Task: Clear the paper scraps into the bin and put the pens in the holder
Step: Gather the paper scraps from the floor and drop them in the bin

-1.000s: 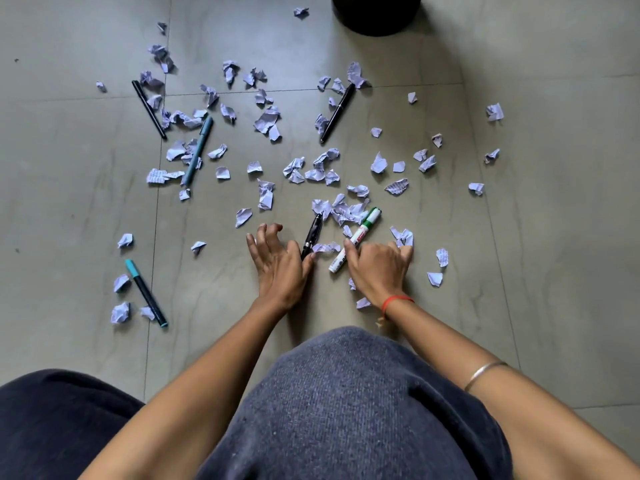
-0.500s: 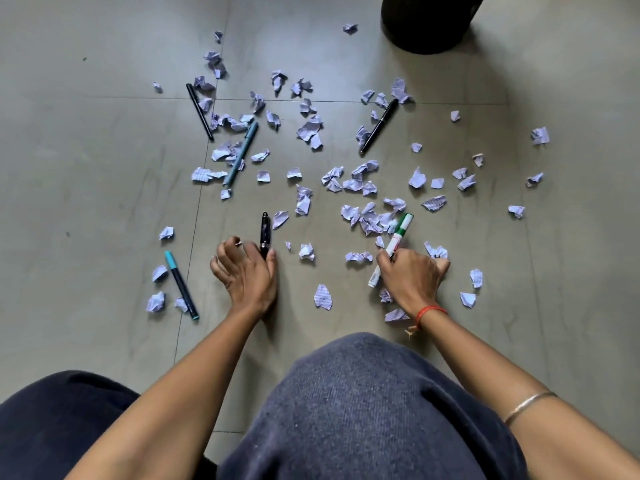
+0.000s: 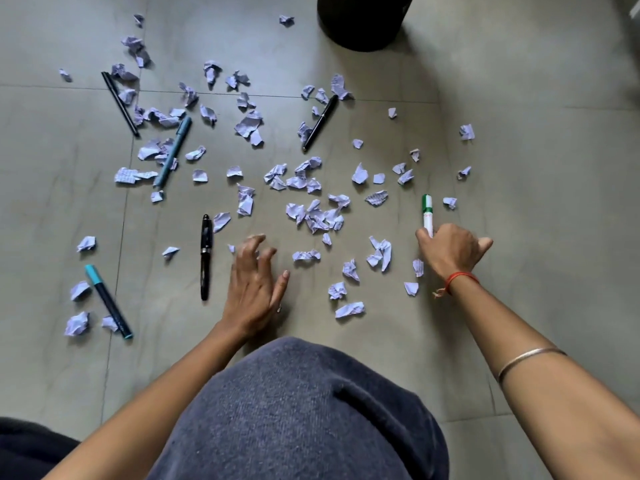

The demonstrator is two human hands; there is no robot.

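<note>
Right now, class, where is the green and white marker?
In the head view, the green and white marker is on the right, its lower end gripped in the right hand, cap pointing away, just right of the paper scraps.

Your left hand [image 3: 254,289] has let go of the black pen [image 3: 205,257] — a second ago it sat right against your thumb, and now it lies on the floor [image 3: 519,168] just to the left of that hand, untouched. The left fingers [image 3: 254,242], curled half a second ago, are now spread and lifted over the scraps [image 3: 318,216]. Your right hand [image 3: 450,251] has swung out to the right with the green-and-white marker [image 3: 428,213] in its fist — the marker, slanted before, now points straight away from you, clear of the central clump it lay against.
</note>
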